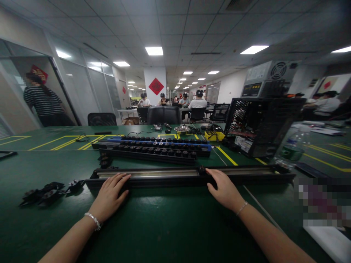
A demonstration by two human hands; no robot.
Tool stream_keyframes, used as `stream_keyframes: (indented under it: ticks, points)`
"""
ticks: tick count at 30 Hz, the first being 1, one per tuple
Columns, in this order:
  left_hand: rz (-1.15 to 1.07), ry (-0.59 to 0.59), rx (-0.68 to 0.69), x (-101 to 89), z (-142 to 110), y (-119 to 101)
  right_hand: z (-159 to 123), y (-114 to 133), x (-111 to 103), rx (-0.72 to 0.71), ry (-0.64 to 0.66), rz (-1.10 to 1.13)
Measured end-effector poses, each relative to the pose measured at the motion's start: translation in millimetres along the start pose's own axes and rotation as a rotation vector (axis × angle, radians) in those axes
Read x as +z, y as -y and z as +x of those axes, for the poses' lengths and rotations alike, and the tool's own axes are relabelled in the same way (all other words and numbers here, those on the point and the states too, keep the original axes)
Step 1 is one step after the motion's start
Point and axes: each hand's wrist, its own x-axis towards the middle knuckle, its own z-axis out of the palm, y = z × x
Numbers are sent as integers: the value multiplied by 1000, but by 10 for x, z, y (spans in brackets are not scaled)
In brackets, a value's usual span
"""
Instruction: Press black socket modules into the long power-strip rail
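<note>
Single head-worn view, facing forward and down, green table [170, 226] close below, pillar [155, 72] far ahead

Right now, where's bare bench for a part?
Free: green tabletop this side of the long black rail, between left hand and right hand; also left, between loose black parts and yellow tape. Crowded: behind rail; around computer case.

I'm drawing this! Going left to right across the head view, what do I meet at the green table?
Leftmost loose black parts, bare left hand, small black piece, bare right hand, clear plastic green-labelled bottle.
</note>
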Motion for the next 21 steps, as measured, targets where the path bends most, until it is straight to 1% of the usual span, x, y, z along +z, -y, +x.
stream_keyframes:
  ticks: [4, 7, 10, 12, 14, 16, 18, 21]
  points:
    - [47, -15, -9, 5, 5, -80, 5, 15, 7, 4, 12, -9]
    - [97, -27, -5, 15, 15, -218, 7, 28, 28, -13, 15, -22]
    - [124, -34, 52, 35, 50, -415, 3, 40, 56, -28, 5, -26]
    - [123, -22, 126, 42, 94, -579, 0, 49, 73, -40, -2, -30]
    - [102, 8, 207, 43, 158, -781, -3, 59, 85, -55, -9, -31]
    - [78, 46, 248, 42, 237, -1032, -4, 73, 94, -63, -14, -29]
    - [57, 81, 237, 48, 326, -1332, -5, 87, 102, -65, -12, -26]
    - [3, 104, 178, 72, 466, -1822, -6, 99, 122, -62, -13, -13]
